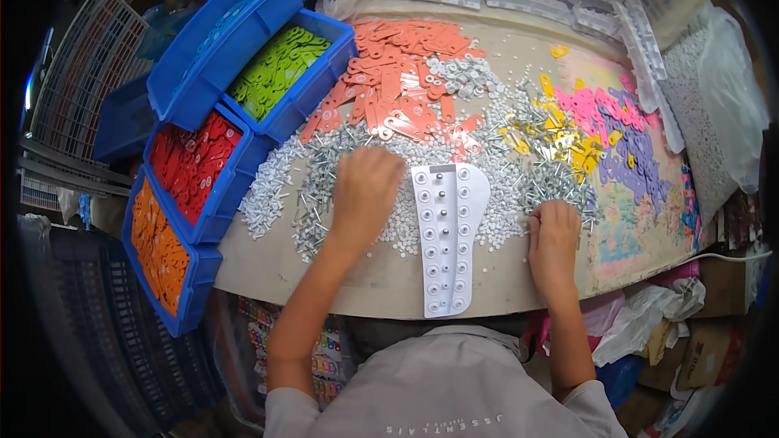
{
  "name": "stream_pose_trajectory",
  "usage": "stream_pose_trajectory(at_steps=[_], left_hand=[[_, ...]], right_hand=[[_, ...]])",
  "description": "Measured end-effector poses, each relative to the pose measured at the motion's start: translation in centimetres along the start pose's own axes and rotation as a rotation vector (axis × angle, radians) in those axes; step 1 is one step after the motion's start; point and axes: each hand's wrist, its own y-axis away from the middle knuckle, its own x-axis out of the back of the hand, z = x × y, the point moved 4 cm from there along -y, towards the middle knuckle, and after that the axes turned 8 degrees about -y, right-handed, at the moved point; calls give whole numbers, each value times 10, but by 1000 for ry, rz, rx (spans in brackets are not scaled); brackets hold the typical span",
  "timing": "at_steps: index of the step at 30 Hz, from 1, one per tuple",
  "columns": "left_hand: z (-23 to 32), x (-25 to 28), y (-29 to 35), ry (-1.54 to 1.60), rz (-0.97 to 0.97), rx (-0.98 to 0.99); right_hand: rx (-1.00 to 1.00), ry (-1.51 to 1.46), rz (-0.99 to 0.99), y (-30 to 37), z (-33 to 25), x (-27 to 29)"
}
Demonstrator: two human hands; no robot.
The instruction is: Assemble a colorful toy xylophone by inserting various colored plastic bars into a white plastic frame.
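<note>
A white jig plate (480, 195) stands lengthwise at the table's middle, with rows of round white pieces along both sides. In its central channel, several metal pins show toward the far end. My left hand (367, 195) is closed, fingers curled, over the small white parts and metal pins (312, 215) left of the plate. What its fingertips hold, if anything, is hidden. To the plate's right, my right hand (555, 239) has its fingers bent and pressed together at the near edge of another pile of metal pins (560, 182). Its fingertips are hidden too.
Coral strips (406, 36) lie heaped at the back, beside grey-white rings (466, 77). Yellow (588, 154), pink (596, 105) and purple pieces (637, 162) spread rightward. Blue bins (272, 134) of green, red and orange strips line the left edge. A clear bag (726, 97) stands far right.
</note>
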Motion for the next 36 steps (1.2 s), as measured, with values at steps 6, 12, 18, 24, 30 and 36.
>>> stream_pose_trajectory(at_steps=[6, 12, 18, 24, 30, 36], left_hand=[[-36, -17, -8, -93, -41, -37], [-32, -15, -11, -129, -58, -81], [-33, -14, -10, -151, -112, -75], [-23, -4, -5, -230, -66, -48], [16, 38, 22, 285, -125, 15], [45, 41, 53, 519, -192, 155]], right_hand=[[-35, -305, 25, 3, -15, 5], [41, -532, -82, 10, -44, -1], [-76, -773, -135, 18, -62, -8], [134, -669, -188, 21, -68, -19], [189, -634, -134, 18, -73, -22], [245, -586, -136, 10, -77, -30]])
